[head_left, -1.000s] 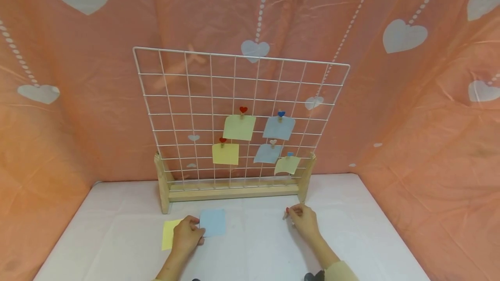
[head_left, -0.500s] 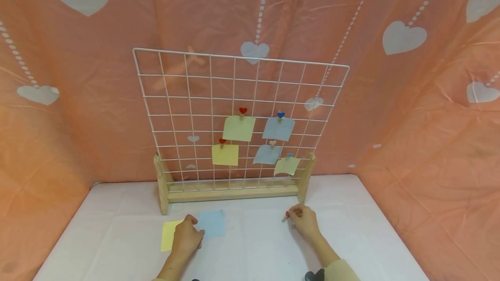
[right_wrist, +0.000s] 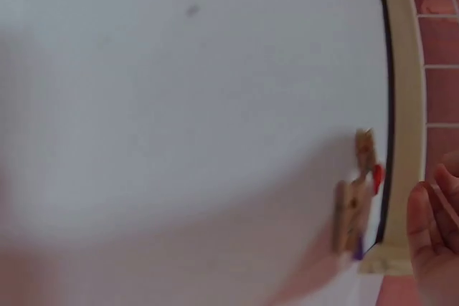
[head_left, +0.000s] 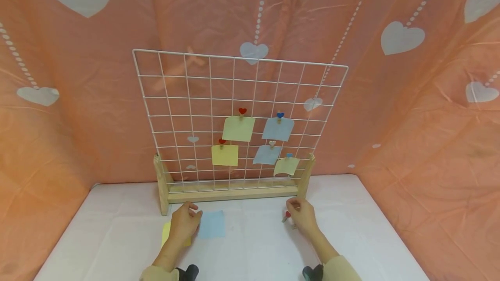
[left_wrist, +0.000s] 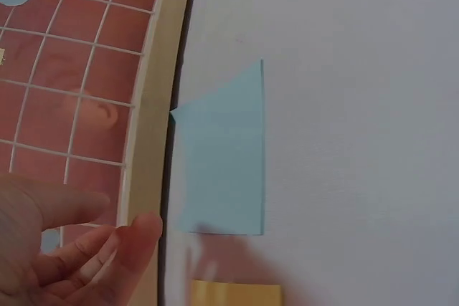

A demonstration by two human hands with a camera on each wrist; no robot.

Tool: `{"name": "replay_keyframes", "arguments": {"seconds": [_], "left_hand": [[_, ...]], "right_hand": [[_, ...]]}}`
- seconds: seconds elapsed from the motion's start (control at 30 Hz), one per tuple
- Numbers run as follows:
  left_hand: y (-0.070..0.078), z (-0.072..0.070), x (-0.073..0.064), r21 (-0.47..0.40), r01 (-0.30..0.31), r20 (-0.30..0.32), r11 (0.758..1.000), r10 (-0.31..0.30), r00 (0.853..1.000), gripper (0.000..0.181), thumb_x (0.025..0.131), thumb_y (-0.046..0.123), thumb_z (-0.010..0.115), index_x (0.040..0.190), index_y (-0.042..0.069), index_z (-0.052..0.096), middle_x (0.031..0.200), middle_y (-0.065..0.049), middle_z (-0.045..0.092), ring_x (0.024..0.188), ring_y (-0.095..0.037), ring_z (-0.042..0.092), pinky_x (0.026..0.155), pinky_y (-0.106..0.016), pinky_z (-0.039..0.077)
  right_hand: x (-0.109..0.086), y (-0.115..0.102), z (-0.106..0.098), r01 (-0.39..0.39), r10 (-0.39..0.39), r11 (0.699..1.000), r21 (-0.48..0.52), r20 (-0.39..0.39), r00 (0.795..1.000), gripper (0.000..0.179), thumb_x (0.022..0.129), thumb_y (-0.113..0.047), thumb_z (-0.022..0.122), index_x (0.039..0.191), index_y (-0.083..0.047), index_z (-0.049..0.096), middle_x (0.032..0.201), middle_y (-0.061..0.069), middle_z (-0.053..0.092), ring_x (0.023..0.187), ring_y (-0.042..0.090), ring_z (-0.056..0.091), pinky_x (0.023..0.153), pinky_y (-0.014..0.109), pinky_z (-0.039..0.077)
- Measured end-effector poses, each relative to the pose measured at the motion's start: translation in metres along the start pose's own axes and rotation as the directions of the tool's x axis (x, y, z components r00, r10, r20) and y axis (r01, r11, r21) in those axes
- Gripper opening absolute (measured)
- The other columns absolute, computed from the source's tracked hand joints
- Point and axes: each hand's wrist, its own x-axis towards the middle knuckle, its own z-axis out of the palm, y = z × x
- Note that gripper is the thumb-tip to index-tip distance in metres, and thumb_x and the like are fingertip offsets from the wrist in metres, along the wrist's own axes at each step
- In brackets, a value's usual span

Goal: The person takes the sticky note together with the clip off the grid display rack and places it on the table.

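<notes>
My left hand hovers over the table with its fingers loosely bent and nothing between them. Beside its fingertips lies a square light-blue sticky note; the left wrist view shows its edges. A yellow sticky note is partly hidden under that hand. On the right, my right hand is raised near the grid stand's foot, fingers loosely bent and holding nothing visible. Close below its fingertips lies a small wooden clothespin with a red heart. Another clothespin, with a purple part, lies against it in the right wrist view.
A white wire grid in a wooden stand rises behind the hands. Several notes hang on it from heart clothespins, among them a green note and a yellow note. An orange curtain surrounds the white table.
My left hand has left the blue note's edge and moved up toward the stand. My right hand has let go of the red-heart clothespin and lifted slightly away from it.
</notes>
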Motion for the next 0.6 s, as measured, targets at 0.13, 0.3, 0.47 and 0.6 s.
{"name": "replay_keyframes", "arguments": {"seconds": [0.13,0.3,0.47,0.6], "left_hand": [[0.003,-0.002,0.006,0.021,-0.009,-0.031,1.000,0.010,0.999,0.020,0.085,0.007,0.063,0.097,-0.010,0.061,0.074,-0.012,0.064,0.066,-0.022,0.062,0.058,-0.032,0.048],[0.010,-0.006,0.012,0.012,-0.059,-0.076,0.998,0.060,0.995,0.015,0.086,0.005,0.062,0.094,-0.007,0.061,0.079,-0.017,0.066,0.071,-0.030,0.064,0.064,-0.038,0.050],[0.017,-0.008,0.019,-0.010,-0.092,-0.107,0.996,0.091,0.990,0.013,0.086,0.003,0.061,0.095,-0.007,0.061,0.081,-0.017,0.066,0.075,-0.031,0.065,0.068,-0.040,0.052],[0.021,-0.009,0.023,-0.029,-0.087,-0.116,0.996,0.083,0.990,0.014,0.087,0.003,0.060,0.095,-0.007,0.062,0.081,-0.016,0.065,0.075,-0.030,0.065,0.068,-0.038,0.051]], "right_hand": [[0.007,-0.013,0.003,0.045,-0.045,0.997,0.059,-0.002,0.999,0.013,0.090,-0.006,0.062,0.098,0.003,0.067,0.089,0.014,0.069,0.077,0.021,0.066,0.060,0.019,0.052],[0.018,-0.035,0.008,0.128,-0.128,0.987,0.101,-0.006,0.992,0.014,0.090,-0.004,0.062,0.099,0.006,0.067,0.093,0.016,0.067,0.085,0.025,0.064,0.068,0.021,0.054],[0.026,-0.057,0.012,0.201,-0.199,0.973,0.116,-0.025,0.980,0.014,0.090,-0.002,0.062,0.099,0.007,0.067,0.092,0.018,0.068,0.086,0.030,0.064,0.070,0.019,0.053],[0.030,-0.072,0.013,0.218,-0.215,0.971,0.095,-0.037,0.976,0.013,0.090,-0.006,0.062,0.098,0.003,0.068,0.093,0.014,0.069,0.087,0.028,0.066,0.072,0.022,0.054]]}}
